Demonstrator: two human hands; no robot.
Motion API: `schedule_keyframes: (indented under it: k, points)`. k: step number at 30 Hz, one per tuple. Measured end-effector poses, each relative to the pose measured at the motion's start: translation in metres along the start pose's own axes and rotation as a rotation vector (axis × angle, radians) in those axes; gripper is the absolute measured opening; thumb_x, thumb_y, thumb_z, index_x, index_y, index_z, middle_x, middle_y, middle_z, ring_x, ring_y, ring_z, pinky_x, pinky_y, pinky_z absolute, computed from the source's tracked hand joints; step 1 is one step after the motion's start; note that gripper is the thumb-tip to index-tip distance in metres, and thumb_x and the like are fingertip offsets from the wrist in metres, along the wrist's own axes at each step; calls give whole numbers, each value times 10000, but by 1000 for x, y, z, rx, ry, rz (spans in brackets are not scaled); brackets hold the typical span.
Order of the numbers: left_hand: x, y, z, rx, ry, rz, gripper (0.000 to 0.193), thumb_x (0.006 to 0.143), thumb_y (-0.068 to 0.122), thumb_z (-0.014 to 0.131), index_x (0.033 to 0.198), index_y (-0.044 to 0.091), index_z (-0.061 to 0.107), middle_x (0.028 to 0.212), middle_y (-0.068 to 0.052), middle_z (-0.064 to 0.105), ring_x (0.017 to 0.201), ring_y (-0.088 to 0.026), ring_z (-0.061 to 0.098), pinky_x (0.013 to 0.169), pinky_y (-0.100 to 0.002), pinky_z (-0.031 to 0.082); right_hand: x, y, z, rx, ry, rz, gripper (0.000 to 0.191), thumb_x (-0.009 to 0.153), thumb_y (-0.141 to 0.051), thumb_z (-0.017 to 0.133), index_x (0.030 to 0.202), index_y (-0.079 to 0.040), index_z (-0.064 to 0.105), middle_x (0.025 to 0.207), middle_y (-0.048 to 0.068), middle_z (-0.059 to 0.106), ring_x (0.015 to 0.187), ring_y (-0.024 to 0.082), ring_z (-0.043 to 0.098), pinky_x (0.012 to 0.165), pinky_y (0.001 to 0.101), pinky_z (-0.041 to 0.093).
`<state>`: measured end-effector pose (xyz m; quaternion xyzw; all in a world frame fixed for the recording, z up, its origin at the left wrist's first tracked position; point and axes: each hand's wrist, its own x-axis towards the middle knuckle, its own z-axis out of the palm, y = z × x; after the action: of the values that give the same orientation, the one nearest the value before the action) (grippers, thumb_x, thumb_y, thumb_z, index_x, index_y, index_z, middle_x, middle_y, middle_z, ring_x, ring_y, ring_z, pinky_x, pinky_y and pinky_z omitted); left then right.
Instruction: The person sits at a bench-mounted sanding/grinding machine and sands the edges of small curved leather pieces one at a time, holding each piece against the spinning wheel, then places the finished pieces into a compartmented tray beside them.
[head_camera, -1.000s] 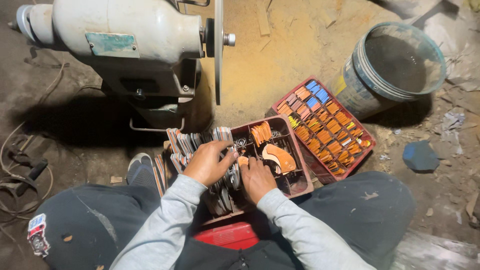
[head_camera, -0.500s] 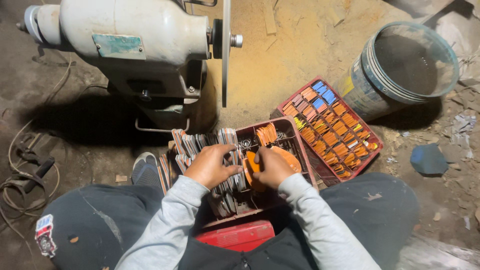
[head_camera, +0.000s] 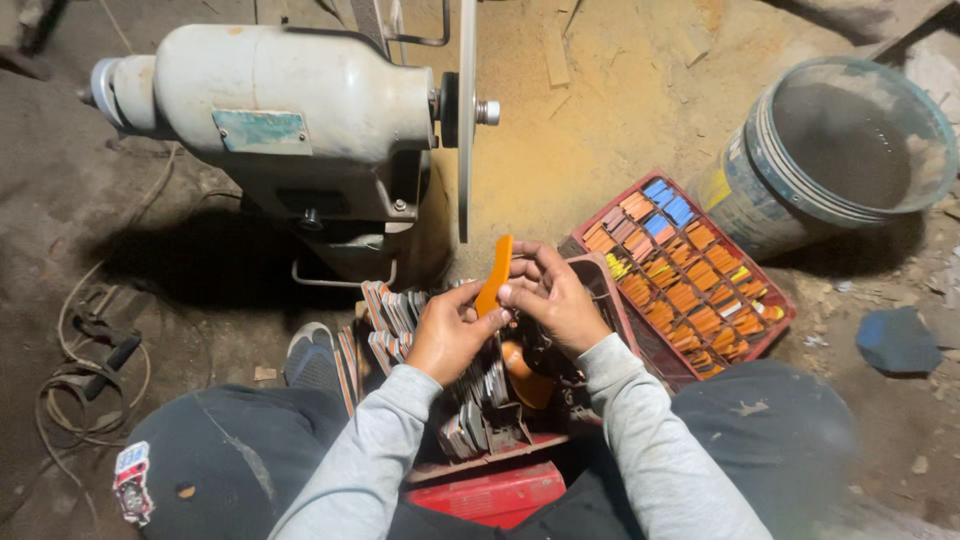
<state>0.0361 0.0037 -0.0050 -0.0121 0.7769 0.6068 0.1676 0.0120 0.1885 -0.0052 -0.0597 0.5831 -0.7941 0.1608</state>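
You are holding one orange plastic piece (head_camera: 495, 276) upright in front of you, just below the edge of the grinding disc (head_camera: 466, 120) — the step in hand looks like presenting a single piece to the wheel for trimming. Your left hand (head_camera: 450, 330) pinches the lower end of the piece between thumb and fingertips; your right hand (head_camera: 552, 295) is curled around it from the other side, fingertips touching the piece near its middle. Both hands hover above the near crate (head_camera: 600, 285), which holds rows of striped pieces standing on edge and at least one more orange piece lying flat under your right wrist. A next move toward the disc would call for a firm two-handed pinch, the piece kept square to the wheel face, and fingertips kept back from the disc edge. Count of items: one bench grinder motor (head_camera: 290, 110) with one disc; two red crates — the near one under your hands and the far crate (head_camera: 690, 275), filled with small orange, blue and yellow pieces too many to count; one bucket (head_camera: 830, 150) at upper right, standing just beside the far crate; one coil of cable (head_camera: 90, 350) on the floor at left; one blue scrap (head_camera: 898, 340) on the floor at right.
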Motion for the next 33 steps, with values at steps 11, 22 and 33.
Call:
schedule_keyframes:
  k: [11,22,33]
  points:
    - [48,-17,-15,-392,22,87,331,951,214,709,1183,-21,701,996,-47,719,803,-105,642,641,-295,568,44,-16,25,-785,149,-275,430,970,-106,473,1362,37,577,1323,214,580,1113,335,668,969,374,517]
    - [57,-8,-20,-424,-3,66,290,946,222,738,1090,-27,704,879,-43,695,703,-117,615,632,-273,521,58,-14,23,-733,180,-281,440,919,-56,470,1323,52,606,1292,206,593,1054,322,702,931,368,554]
    - [13,-16,-6,339,162,27,533,813,212,825,1289,14,689,762,-50,639,609,-138,535,573,-293,481,26,-18,-1,-860,39,-67,374,867,-92,523,1182,-27,714,1039,167,725,961,323,729,882,390,554]
